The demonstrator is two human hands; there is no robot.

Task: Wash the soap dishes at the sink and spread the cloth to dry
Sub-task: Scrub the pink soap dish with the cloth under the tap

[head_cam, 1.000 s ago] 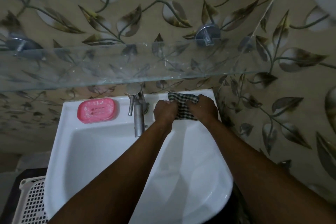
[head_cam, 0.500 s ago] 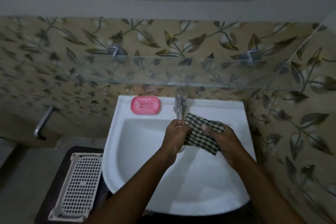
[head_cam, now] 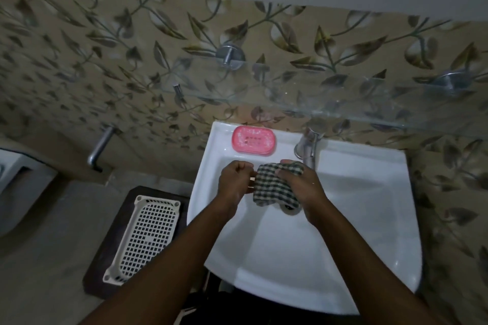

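Observation:
A dark and white checked cloth is bunched over the white sink basin, just in front of the tap. My left hand pinches its left edge. My right hand grips its top and right side, covering part of it. A pink soap dish lies on the sink's back ledge, left of the tap and apart from both hands.
A glass shelf on metal brackets juts out from the leaf-patterned wall above the sink. A white perforated basket sits on a dark stool to the sink's left. A metal wall tap sticks out further left.
Both hands carried the cloth from the sink's back ledge to above the basin. My view pulled back and turned left, showing the basket and wall tap.

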